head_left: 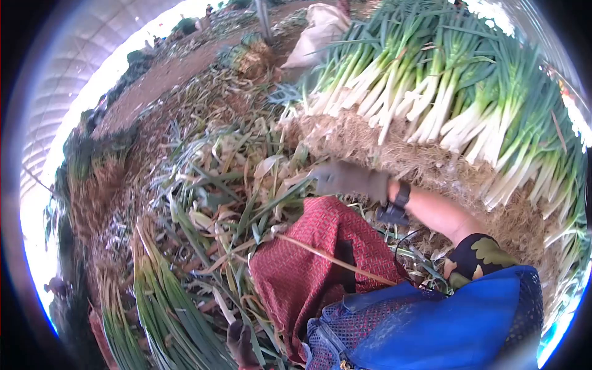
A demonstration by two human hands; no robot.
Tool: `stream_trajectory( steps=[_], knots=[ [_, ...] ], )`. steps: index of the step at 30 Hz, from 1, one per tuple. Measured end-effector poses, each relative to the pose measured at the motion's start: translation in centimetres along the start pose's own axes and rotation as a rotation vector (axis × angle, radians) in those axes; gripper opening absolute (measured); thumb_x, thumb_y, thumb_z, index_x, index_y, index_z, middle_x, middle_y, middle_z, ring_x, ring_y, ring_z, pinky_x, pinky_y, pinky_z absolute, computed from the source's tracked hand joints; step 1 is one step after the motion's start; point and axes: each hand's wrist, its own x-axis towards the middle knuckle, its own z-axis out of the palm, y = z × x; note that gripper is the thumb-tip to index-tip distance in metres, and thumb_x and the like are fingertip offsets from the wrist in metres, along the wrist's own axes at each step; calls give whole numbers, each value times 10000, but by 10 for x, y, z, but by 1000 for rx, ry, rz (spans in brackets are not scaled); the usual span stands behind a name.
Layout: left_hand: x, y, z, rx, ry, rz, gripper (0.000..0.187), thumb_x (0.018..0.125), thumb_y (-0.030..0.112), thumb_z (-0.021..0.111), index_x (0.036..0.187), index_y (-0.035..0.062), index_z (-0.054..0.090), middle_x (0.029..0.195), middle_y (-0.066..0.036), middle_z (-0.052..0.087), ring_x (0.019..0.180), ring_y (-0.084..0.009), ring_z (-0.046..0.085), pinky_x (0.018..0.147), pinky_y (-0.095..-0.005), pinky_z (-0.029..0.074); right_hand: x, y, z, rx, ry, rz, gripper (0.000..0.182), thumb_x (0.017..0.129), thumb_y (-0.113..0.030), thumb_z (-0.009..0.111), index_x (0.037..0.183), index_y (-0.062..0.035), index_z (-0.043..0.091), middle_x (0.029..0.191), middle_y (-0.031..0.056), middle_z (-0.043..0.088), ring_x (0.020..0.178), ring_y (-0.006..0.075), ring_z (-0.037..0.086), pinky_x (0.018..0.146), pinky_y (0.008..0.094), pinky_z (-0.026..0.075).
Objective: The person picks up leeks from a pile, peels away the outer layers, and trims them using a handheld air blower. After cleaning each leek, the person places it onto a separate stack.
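My right hand [345, 179], in a grey-brown glove, is closed and slightly blurred over the trimmings in front of my lap. A green onion leaf [287, 196] runs up to its fingertips. Low in the view, my left hand [242, 345] wears a dark glove and is partly cut off by the bottom edge. Its fingers are folded, and a pale green onion stalk [223, 306] runs into them. Between the hands, a thin dry stalk [333, 259] lies across the red patterned cloth [308, 246] on my knee.
Large green onions [431, 92] lie in a long row at the right, roots toward me. Stripped leaves [216, 166] cover the ground. Bundled onions [166, 296] lie at lower left. A pale sack [317, 34] and a post [264, 21] stand farther back.
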Motion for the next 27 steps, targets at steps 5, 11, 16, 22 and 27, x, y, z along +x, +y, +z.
stream_trajectory(
  steps=[5,11,16,22,27],
  knots=[
    [-24,-7,13,-182,-79,-21,315,865,18,690,1175,8,633,982,-14,652,828,-88,593,709,-214,479,13,-35,120,-584,-315,-114,461,797,-314,646,1224,-140,648,846,152,690,821,369,686,713,480,534],
    [-59,-66,-4,-177,65,-99,235,875,50,672,1106,17,642,903,-6,644,767,-101,603,694,-233,484,24,-44,137,-193,-329,-85,373,851,-307,597,1152,-93,646,899,141,700,855,351,693,753,454,532],
    [-56,-66,1,-214,70,-152,203,906,135,676,1083,47,633,899,6,647,745,-108,616,673,-255,482,59,-24,155,98,-569,-96,366,892,-342,558,1128,-86,671,985,171,706,937,319,678,859,442,504],
    [-28,-19,33,-192,-41,59,250,912,102,699,1129,-14,654,981,-13,670,839,-78,579,739,-234,477,88,10,209,-130,-438,-442,311,884,-367,592,1000,-86,657,802,144,672,721,300,656,671,451,499],
    [-34,20,46,-129,-39,111,268,943,88,659,1196,0,643,1017,4,667,873,-61,581,774,-222,477,85,-25,172,-354,-153,-581,227,953,-212,507,839,-89,659,681,130,601,635,272,622,600,396,475]
  ],
)
